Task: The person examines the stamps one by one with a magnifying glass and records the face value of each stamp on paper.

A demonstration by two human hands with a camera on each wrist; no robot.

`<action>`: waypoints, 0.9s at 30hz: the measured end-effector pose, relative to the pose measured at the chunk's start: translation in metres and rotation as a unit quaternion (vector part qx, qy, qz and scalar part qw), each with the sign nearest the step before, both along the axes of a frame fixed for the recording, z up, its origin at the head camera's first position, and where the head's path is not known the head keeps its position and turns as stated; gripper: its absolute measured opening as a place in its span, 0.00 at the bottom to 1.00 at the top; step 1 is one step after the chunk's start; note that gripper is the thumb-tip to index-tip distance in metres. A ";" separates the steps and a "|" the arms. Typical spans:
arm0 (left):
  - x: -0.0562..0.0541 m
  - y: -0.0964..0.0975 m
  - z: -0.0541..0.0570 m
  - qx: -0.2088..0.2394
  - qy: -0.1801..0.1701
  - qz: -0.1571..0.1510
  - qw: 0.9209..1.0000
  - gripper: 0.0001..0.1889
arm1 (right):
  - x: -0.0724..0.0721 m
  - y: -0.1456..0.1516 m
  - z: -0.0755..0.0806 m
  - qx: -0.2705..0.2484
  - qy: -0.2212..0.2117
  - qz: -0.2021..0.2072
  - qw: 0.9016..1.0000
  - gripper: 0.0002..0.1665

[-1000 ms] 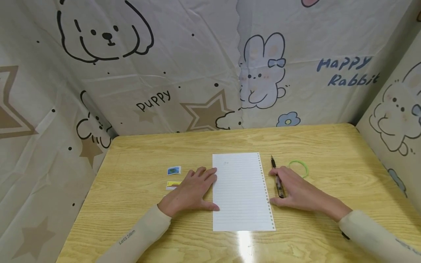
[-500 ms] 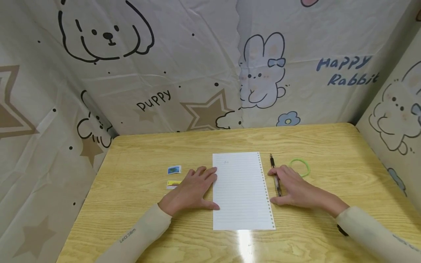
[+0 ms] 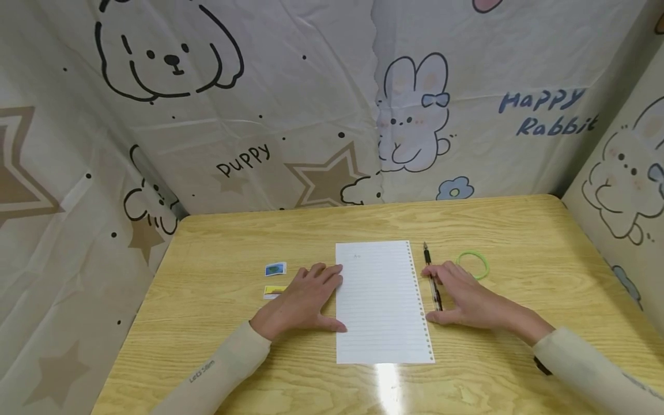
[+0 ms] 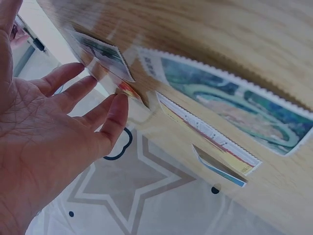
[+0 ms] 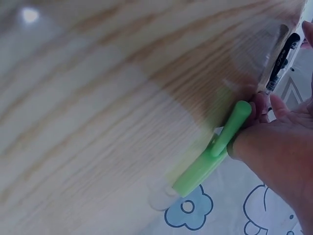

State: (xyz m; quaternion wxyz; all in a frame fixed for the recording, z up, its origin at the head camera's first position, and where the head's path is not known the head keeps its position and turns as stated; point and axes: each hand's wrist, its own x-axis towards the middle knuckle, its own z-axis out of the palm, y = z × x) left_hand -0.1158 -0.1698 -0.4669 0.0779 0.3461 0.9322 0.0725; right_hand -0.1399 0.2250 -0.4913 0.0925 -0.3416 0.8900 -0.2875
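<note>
Head view: the right hand (image 3: 461,297) lay with its fingers and thumb apart, arched loosely over a pen (image 3: 435,293) rather than clenched round it. The pen lay on the table (image 3: 311,386) just beside the perforated right edge of a ruled sheet (image 3: 381,305), its tip pointing away from the person. The left hand (image 3: 306,297) was spread and held nothing closed in it; its fingertips and thumb tip lay at the sheet's left edge. The sheet lay flat between both hands, a faint pencil-like mark near its top.

Just beyond the right hand was a light green ring (image 5: 230,129) — partly behind the fingers from above. On the other side, near the left hand, lay a blue stamp (image 3: 275,269) and a yellow stamp (image 3: 274,292), the latter partly covered by the wrist; the left wrist view showed more stamps on the wood. A small dark object (image 3: 542,366) showed by the right sleeve (image 3: 586,366), too hidden to identify. Farther out hung a pale curtain (image 3: 321,104) — printed with rabbits, stars and lettering.
</note>
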 end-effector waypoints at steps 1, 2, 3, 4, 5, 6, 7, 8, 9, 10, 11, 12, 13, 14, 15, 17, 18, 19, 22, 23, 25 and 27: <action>0.000 0.000 0.000 0.002 -0.001 0.000 1.000 0.49 | 0.001 0.000 0.000 -0.001 -0.002 -0.004 1.000 0.51; 0.000 -0.001 -0.001 0.004 -0.002 0.000 1.000 0.49 | 0.002 0.000 0.001 -0.002 -0.003 -0.008 1.000 0.52; -0.001 -0.001 -0.001 0.005 -0.003 0.000 1.000 0.49 | 0.003 0.001 0.002 -0.004 -0.003 -0.015 1.000 0.52; -0.001 -0.001 -0.001 0.006 -0.006 0.001 1.000 0.50 | 0.004 0.001 0.002 -0.003 -0.002 -0.025 1.000 0.52; -0.001 -0.002 -0.002 0.008 -0.009 0.002 1.000 0.50 | 0.005 0.001 0.003 -0.005 0.000 -0.036 0.999 0.51; -0.002 -0.002 -0.002 0.012 -0.014 0.004 1.000 0.50 | 0.006 0.002 0.004 -0.005 0.002 -0.050 0.999 0.49; -0.002 -0.003 -0.003 0.016 -0.019 0.005 1.000 0.50 | 0.007 0.002 0.005 -0.005 0.006 -0.066 0.998 0.46; -0.002 -0.003 -0.003 0.019 -0.024 0.008 0.999 0.50 | 0.008 0.003 0.006 -0.008 0.011 -0.082 0.997 0.42; -0.002 -0.004 -0.004 0.023 -0.029 0.010 0.999 0.51 | 0.008 0.004 0.008 -0.011 0.013 -0.101 0.995 0.39; -0.003 -0.005 -0.004 0.028 -0.033 0.013 0.999 0.51 | 0.009 0.004 0.009 -0.013 0.015 -0.120 0.993 0.35; -0.003 -0.005 -0.004 0.032 -0.036 0.015 0.999 0.51 | 0.009 0.005 0.010 -0.017 0.016 -0.139 0.990 0.31; -0.003 -0.006 -0.004 0.037 -0.037 0.017 0.998 0.51 | 0.009 0.006 0.012 -0.020 0.015 -0.157 0.987 0.27; -0.003 -0.007 -0.004 0.043 -0.037 0.018 0.998 0.51 | 0.010 0.007 0.013 -0.021 0.015 -0.174 0.984 0.25; -0.002 -0.007 -0.004 0.048 -0.036 0.018 0.998 0.51 | 0.010 0.008 0.015 -0.020 0.015 -0.189 0.982 0.22; -0.002 -0.008 -0.005 0.055 -0.035 0.018 0.998 0.51 | 0.010 0.009 0.016 -0.016 0.014 -0.203 0.979 0.20; -0.002 -0.010 -0.005 0.068 -0.033 0.017 0.997 0.50 | 0.009 0.010 0.017 -0.003 0.019 -0.219 0.976 0.17; -0.001 -0.011 -0.004 0.075 -0.034 0.017 0.996 0.50 | 0.008 0.011 0.017 0.005 0.022 -0.223 0.974 0.16; -0.001 -0.013 -0.004 0.083 -0.035 0.018 0.996 0.49 | 0.008 0.012 0.017 0.013 0.026 -0.227 0.973 0.15; 0.000 -0.017 -0.004 0.103 -0.039 0.021 0.994 0.48 | 0.007 0.014 0.014 0.032 0.034 -0.232 0.972 0.11; 0.000 -0.019 -0.003 0.108 -0.038 0.023 0.993 0.48 | 0.007 0.015 0.014 0.037 0.035 -0.232 0.971 0.10; 0.001 -0.023 -0.003 0.119 -0.035 0.027 0.992 0.46 | 0.006 0.016 0.013 0.043 0.033 -0.233 0.971 0.09; 0.001 -0.028 -0.002 0.135 -0.032 0.036 0.990 0.45 | 0.005 0.017 0.012 0.046 0.034 -0.232 0.971 0.08</action>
